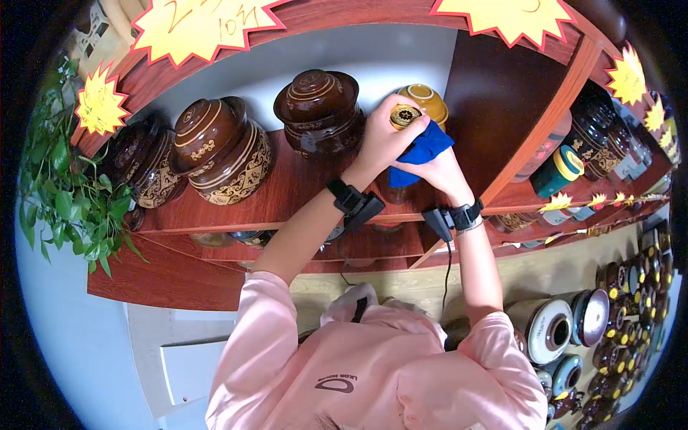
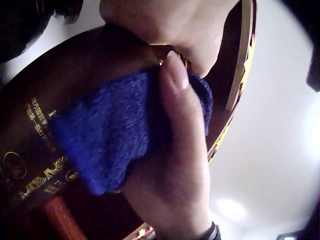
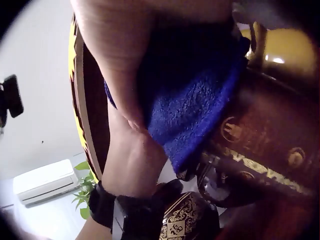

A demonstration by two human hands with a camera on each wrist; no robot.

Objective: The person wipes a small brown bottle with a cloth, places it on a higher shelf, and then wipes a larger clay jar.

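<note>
A dark brown bottle [image 2: 30, 150] with gold lettering and emblems is held over the shelf, a patterned gold-and-black cap [image 1: 405, 116] at its top. My left hand [image 1: 387, 136] grips it around the cap end, with fingers and thumb curled. A blue cloth [image 1: 427, 147] lies against the bottle's side. My right hand [image 1: 443, 172] holds this cloth to the bottle, its thumb pressed across the fabric in the left wrist view. Much of the bottle is hidden behind the cloth and hands. Just behind the hands sits a yellow pot [image 1: 430, 100].
Lidded brown jars [image 1: 319, 111] with gold patterns stand along the red-brown shelf [image 1: 287, 186] to the left. An upright divider [image 1: 541, 107] is at the right, with more jars beyond it. A leafy plant [image 1: 64, 179] hangs at the left end.
</note>
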